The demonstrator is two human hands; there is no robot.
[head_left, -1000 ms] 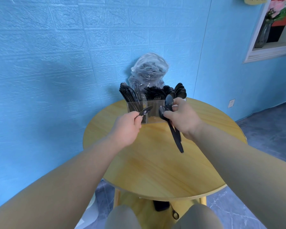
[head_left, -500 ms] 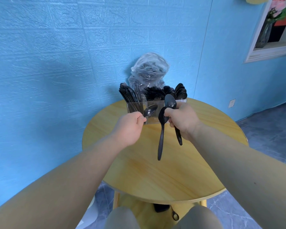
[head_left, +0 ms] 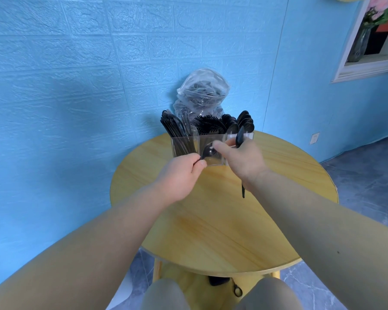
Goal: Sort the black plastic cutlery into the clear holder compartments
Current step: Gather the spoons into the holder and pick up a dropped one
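Observation:
A clear holder point(head_left: 213, 162) stands at the far side of the round wooden table point(head_left: 222, 220). Its compartments hold black knives point(head_left: 174, 128) on the left, forks point(head_left: 207, 125) in the middle and spoons point(head_left: 244, 123) on the right. My left hand point(head_left: 180, 173) pinches the handle of a small black spoon point(head_left: 207, 152) just in front of the holder. My right hand point(head_left: 242, 159) grips a black spoon point(head_left: 240, 136) whose bowl points up and whose handle hangs below the wrist. The right forefinger touches the small spoon's bowl.
A clear plastic bag point(head_left: 201, 95) with more black cutlery leans against the blue wall behind the holder. A wall niche with a vase point(head_left: 358, 45) is at the upper right. My knees point(head_left: 166, 296) show below the table's near edge.
My right hand now shows one spoon where it showed two, and it has moved left until its forefinger meets the small spoon in my left hand. Both hands have edged closer to the holder.

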